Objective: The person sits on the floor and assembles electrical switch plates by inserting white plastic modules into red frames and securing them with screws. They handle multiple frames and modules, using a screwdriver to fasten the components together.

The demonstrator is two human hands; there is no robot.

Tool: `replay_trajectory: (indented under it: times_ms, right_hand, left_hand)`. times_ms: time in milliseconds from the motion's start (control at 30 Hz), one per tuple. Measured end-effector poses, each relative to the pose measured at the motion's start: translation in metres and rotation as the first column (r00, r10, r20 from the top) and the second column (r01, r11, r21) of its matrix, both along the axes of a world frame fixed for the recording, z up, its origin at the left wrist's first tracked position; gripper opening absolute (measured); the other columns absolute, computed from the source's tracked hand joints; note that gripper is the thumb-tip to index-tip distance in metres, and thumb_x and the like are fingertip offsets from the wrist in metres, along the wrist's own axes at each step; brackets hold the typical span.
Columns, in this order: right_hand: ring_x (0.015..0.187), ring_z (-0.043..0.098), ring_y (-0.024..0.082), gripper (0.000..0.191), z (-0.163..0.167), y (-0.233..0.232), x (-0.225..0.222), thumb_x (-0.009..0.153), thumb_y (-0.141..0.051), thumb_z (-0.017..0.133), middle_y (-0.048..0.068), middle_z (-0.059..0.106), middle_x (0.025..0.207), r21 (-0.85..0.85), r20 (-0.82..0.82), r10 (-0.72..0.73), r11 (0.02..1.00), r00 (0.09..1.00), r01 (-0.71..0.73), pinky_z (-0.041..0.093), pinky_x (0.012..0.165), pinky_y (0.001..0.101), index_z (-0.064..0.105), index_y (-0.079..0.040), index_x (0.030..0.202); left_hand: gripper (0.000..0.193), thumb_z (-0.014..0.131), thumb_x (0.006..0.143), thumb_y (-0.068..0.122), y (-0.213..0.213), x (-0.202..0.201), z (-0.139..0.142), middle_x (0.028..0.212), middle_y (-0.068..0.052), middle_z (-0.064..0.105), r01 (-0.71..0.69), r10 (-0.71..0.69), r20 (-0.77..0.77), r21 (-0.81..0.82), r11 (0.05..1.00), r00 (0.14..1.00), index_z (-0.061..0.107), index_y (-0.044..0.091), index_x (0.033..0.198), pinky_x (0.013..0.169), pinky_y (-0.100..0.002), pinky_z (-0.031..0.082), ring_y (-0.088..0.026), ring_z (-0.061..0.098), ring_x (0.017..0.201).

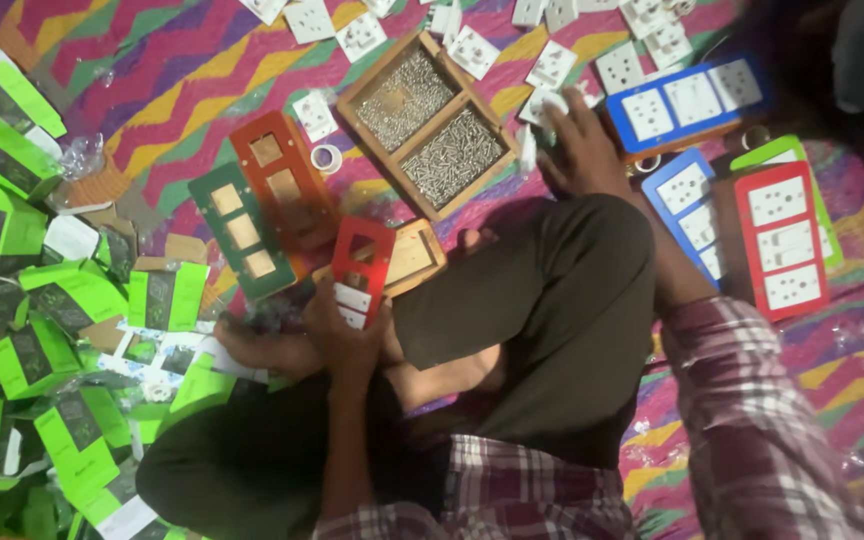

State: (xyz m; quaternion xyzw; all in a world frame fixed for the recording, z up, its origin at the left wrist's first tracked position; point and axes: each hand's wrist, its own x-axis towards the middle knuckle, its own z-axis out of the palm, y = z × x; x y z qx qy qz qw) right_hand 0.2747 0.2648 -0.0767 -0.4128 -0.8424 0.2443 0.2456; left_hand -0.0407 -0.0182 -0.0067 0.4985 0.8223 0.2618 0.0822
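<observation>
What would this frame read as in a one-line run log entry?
left hand: holds red switch plate | right hand: on white socket module | wooden screw tray: between hands | seated on zigzag mat

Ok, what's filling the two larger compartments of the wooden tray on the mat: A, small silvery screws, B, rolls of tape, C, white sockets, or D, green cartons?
A: both larger compartments of the wooden tray hold heaps of small silvery screws, while the white sockets lie loose on the mat around it.
</observation>
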Motion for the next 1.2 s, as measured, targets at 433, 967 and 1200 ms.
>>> replay_trajectory:
  times_ms: [433, 967, 1200]
  right_hand:
    - [0.076, 0.069, 0.032, 0.034, 0.042, 0.031, 0.005, 0.094, -0.043, 0.079, 0.009, 0.070, 0.097, 0.069, 0.296, 0.190, 0.973, 0.936, -0.219, 0.056, 0.068, 0.0436, 0.075, -0.009, 0.087]
    - [0.079, 0.068, 0.035, 0.022, 0.034, 0.046, 0.026, 0.112, -0.028, 0.078, 0.022, 0.070, 0.087, 0.251, 0.368, 0.092, 0.948, 0.925, -0.194, 0.055, 0.080, 0.0450, 0.079, -0.005, 0.110]
    - [0.093, 0.061, 0.017, 0.014, 0.058, 0.079, 0.070, 0.113, -0.009, 0.054, 0.016, 0.063, 0.101, -0.472, -0.184, 0.268, 0.820, 0.946, -0.324, 0.049, 0.087, 0.0315, 0.062, 0.001, 0.109]
  left_hand:
    - [0.100, 0.098, 0.060, 0.033, 0.000, 0.009, -0.008, 0.118, -0.021, 0.061, 0.003, -0.003, -0.002, 0.046, 0.999, 1.000, 0.049, 0.004, 0.141, 0.093, -0.056, 0.046, -0.044, 0.057, 0.109]
    - [0.097, 0.094, 0.073, 0.041, 0.016, 0.041, 0.026, 0.146, -0.015, 0.055, 0.150, -0.158, 0.002, 0.297, 0.943, 0.987, 0.044, 0.013, 0.151, 0.114, -0.050, 0.043, -0.037, 0.052, 0.135]
    - [0.118, 0.097, 0.057, 0.037, 0.012, 0.030, 0.054, 0.145, -0.013, 0.054, 0.325, -0.329, 0.184, 0.052, 0.944, 0.926, 0.035, 0.013, 0.155, 0.108, -0.052, 0.041, -0.036, 0.048, 0.132]
